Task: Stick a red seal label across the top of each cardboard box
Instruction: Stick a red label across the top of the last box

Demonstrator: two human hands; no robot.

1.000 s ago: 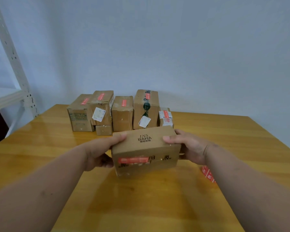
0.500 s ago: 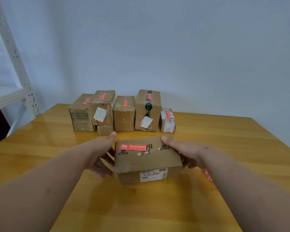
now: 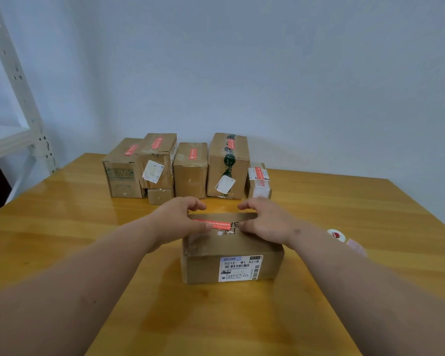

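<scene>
The cardboard box [image 3: 231,253] sits between both hands, fingers on top.

My left hand [image 3: 180,222] covers the left end of the red label [image 3: 216,224] and my right hand [image 3: 265,222] hides part of the box [image 3: 231,253] print. The roll [image 3: 336,235] beyond my right forearm is blurred. The shelf [image 3: 13,98] is cut off at the left edge.
</scene>
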